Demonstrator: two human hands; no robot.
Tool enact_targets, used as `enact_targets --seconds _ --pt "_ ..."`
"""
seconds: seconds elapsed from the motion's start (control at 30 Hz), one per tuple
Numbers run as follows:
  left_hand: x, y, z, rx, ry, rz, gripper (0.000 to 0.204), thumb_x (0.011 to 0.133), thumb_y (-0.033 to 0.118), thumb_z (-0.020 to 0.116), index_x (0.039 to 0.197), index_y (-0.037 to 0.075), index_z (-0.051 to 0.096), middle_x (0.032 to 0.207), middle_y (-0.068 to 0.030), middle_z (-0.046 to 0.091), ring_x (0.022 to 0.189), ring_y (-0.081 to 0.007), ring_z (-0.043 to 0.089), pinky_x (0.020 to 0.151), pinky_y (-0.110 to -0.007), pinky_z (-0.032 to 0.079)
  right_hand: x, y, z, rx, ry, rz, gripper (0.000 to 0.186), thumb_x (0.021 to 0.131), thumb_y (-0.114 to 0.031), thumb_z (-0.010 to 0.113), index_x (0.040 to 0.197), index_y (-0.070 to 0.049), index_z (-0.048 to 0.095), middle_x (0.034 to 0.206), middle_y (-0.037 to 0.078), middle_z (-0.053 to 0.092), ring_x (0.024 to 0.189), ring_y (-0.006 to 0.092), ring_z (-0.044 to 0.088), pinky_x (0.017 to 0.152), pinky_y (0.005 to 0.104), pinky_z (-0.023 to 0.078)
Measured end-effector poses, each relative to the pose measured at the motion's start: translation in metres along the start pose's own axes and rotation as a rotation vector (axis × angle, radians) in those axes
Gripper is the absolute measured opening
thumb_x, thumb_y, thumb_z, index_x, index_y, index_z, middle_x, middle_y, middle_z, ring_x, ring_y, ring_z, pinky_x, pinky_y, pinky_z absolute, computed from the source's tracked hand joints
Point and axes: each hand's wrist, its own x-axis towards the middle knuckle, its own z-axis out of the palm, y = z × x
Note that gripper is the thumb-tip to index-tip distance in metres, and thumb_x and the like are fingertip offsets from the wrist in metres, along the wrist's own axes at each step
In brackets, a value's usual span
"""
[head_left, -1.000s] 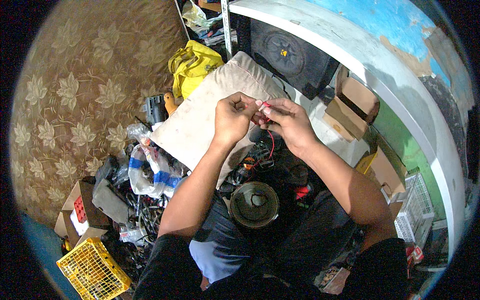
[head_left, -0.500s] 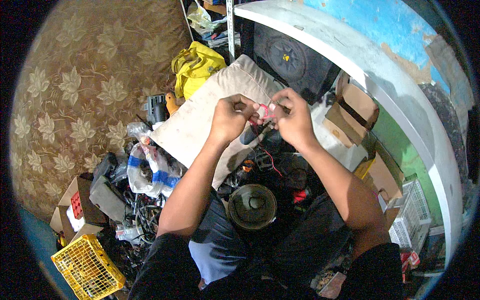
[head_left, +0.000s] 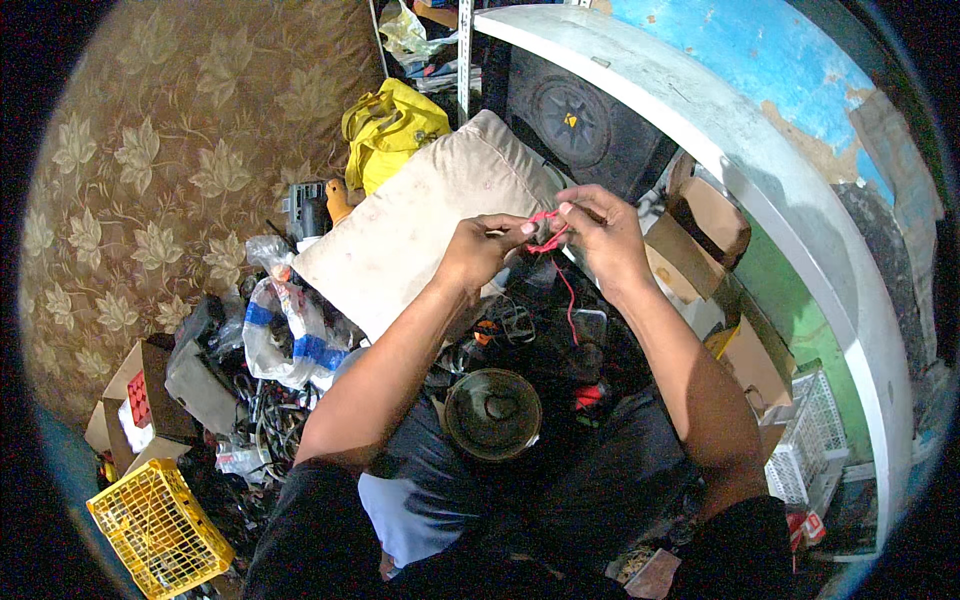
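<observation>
A thin red cord (head_left: 571,293) runs between my two hands, looped between the fingertips, with a loose end hanging down in a wavy line. Whether it is string or wire I cannot tell. My left hand (head_left: 480,250) pinches the cord between thumb and forefinger. Close by on the right, my right hand (head_left: 608,243) grips another part of it with thumb and fingers. Both hands are raised over the near right side of a beige cushion (head_left: 400,250). Between my legs, below the hands, is a round dark-rimmed container (head_left: 493,415).
On the left, cables (head_left: 285,430), plastic bags (head_left: 300,335) and a yellow crate (head_left: 160,530) are heaped. A yellow bag (head_left: 392,140) and a black speaker box (head_left: 570,110) stand beyond the cushion. Along the right are cardboard boxes (head_left: 690,240) and a white basket (head_left: 810,435).
The cord, bunched between my fingertips before, is now spread in a wider loop. My hands have moved slightly right and a little farther apart.
</observation>
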Motion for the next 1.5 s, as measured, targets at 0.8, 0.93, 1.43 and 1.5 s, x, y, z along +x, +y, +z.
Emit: enact_targets --seconds 0.8,0.93,1.43,1.5 --pt "0.013 0.016 -0.023 0.219 0.285 0.343 0.023 0.093 0.018 0.066 0.09 -0.004 0.073 0.065 -0.0059 0.067 0.056 -0.0076 0.059 0.053 -0.025 0.048 0.003 -0.025 -0.044 0.538 -0.093 0.352 0.018 0.092 -0.023 0.063 0.099 -0.006 0.06 0.065 -0.004 0.047 0.039 0.0043 0.031 0.043 0.022 0.033" --pt "0.023 0.008 -0.056 0.164 0.417 0.329 0.023 0.092 0.018 0.067 0.09 -0.004 0.073 0.066 -0.0062 0.068 0.058 -0.0074 0.061 0.057 -0.025 0.05 0.01 -0.037 -0.075 0.761 -0.442 0.415 0.022 0.093 -0.027 0.062 0.1 -0.007 0.063 0.062 -0.005 0.043 0.042 0.0072 0.038 0.05 0.0265 0.044" --pt "0.0 0.029 -0.091 0.2 0.507 0.404 0.027 0.094 0.022 0.066 0.091 -0.005 0.072 0.066 -0.003 0.064 0.055 -0.0065 0.053 0.051 -0.024 0.043 0.013 0.061 -0.159 -0.778 -0.522 0.185 0.02 0.088 -0.02 0.065 0.096 -0.004 0.073 0.091 0.01 0.073 0.086 0.0214 0.068 0.081 0.0343 0.051" --pt "-0.004 0.034 -0.082 0.229 0.519 0.435 0.026 0.093 0.019 0.067 0.091 -0.006 0.072 0.065 -0.0015 0.063 0.055 -0.0054 0.051 0.051 -0.024 0.041 0.013 0.073 -0.142 -0.868 -0.428 -0.034 0.023 0.091 -0.023 0.064 0.099 -0.004 0.073 0.093 0.012 0.073 0.09 0.0223 0.068 0.084 0.0344 0.051"
